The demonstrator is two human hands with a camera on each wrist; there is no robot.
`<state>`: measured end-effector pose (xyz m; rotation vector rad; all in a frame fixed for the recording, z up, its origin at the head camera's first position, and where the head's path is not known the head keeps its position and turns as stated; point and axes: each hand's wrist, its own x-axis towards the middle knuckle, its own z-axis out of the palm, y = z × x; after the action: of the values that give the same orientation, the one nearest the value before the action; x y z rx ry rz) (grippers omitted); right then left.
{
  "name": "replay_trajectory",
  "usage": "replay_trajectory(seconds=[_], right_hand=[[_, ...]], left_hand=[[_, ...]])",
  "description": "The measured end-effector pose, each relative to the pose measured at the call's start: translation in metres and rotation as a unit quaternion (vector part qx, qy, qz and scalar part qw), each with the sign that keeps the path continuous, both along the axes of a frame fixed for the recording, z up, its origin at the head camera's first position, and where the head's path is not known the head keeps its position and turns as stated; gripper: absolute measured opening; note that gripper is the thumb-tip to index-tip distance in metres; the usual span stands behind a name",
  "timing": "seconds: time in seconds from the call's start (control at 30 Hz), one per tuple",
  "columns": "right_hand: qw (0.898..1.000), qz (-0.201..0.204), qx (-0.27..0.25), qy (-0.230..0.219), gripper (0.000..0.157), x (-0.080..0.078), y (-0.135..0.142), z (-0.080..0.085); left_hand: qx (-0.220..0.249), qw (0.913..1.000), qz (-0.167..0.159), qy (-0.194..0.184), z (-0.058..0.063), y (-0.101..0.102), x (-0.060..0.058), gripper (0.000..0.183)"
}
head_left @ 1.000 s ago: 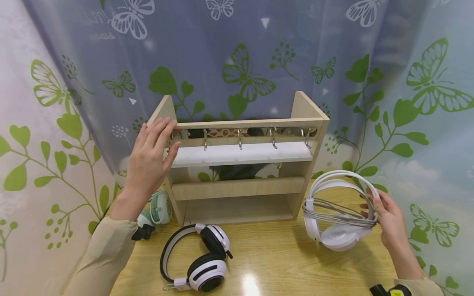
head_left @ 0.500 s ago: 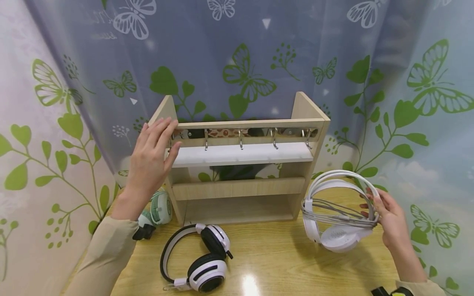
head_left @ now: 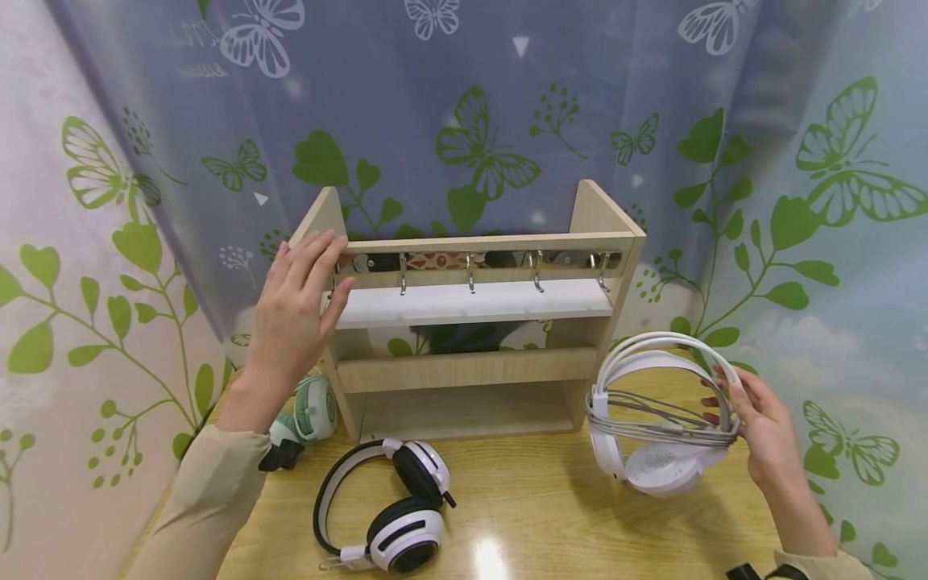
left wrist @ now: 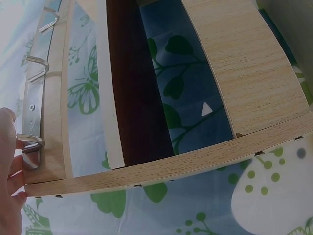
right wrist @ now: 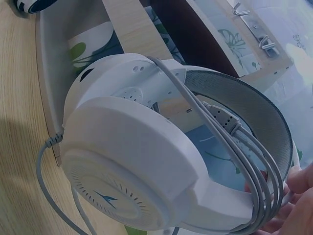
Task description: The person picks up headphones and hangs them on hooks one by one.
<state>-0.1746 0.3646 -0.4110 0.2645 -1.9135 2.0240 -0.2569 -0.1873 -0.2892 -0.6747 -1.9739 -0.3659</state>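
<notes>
My left hand (head_left: 293, 302) rests on the upper left corner of a light wooden rack (head_left: 467, 366), fingers lying over its top edge and thumb apart. In the left wrist view, the fingers (left wrist: 14, 169) are at the end of the side panel, close to a metal hook (left wrist: 32, 141). On the right, my right hand (head_left: 764, 419) grips white headphones (head_left: 663, 467) by the headband, beside the rack and over the table. A grey cable (right wrist: 215, 125) is wound round the headphones; a loop of it hangs below the earcup in the right wrist view.
Black-and-white headphones (head_left: 406, 519) lie on the wooden table (head_left: 536, 499) in front of the rack. Mint green headphones (head_left: 315, 407) sit at its left, partly behind my left arm. Several hooks (head_left: 470, 274) line the rack's upper rail. A patterned curtain (head_left: 406, 105) hangs behind.
The white headphones have shifted and turned very slightly to the left in my right hand. My left hand stays on the rack's corner.
</notes>
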Motion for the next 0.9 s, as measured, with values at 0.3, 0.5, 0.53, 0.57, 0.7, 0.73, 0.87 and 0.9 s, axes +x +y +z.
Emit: replay_trajectory(seconds=[0.3, 0.5, 0.53, 0.57, 0.7, 0.73, 0.87, 0.9], right_hand=[[1.0, 0.006, -0.001, 0.002, 0.027, 0.0, -0.003, 0.001], [1.0, 0.007, 0.005, 0.003, 0.027, 0.001, -0.005, 0.002], [1.0, 0.007, 0.007, 0.003, 0.027, 0.001, -0.005, 0.002], [1.0, 0.007, 0.007, 0.004, 0.027, 0.001, -0.006, 0.002], [1.0, 0.008, 0.008, 0.008, 0.028, 0.001, -0.008, 0.003], [1.0, 0.008, 0.009, 0.009, 0.028, 0.001, -0.008, 0.003], [1.0, 0.012, 0.007, 0.013, 0.028, 0.002, -0.01, 0.004], [1.0, 0.013, 0.006, 0.013, 0.028, 0.002, -0.01, 0.004]], left_hand=[[0.002, 1.0, -0.001, 0.0, 0.001, 0.0, 0.001, 0.055], [0.005, 1.0, -0.003, 0.001, 0.001, 0.001, 0.001, 0.055], [0.005, 1.0, -0.003, 0.0, 0.001, 0.001, 0.001, 0.055], [0.006, 1.0, -0.003, 0.0, 0.001, 0.001, 0.001, 0.055], [0.005, 1.0, -0.003, 0.0, 0.001, 0.001, 0.001, 0.055], [0.004, 1.0, -0.002, -0.001, 0.0, 0.0, 0.001, 0.055], [0.003, 1.0, -0.001, -0.002, 0.0, 0.0, 0.0, 0.056], [0.004, 1.0, -0.002, -0.001, 0.0, 0.0, 0.0, 0.056]])
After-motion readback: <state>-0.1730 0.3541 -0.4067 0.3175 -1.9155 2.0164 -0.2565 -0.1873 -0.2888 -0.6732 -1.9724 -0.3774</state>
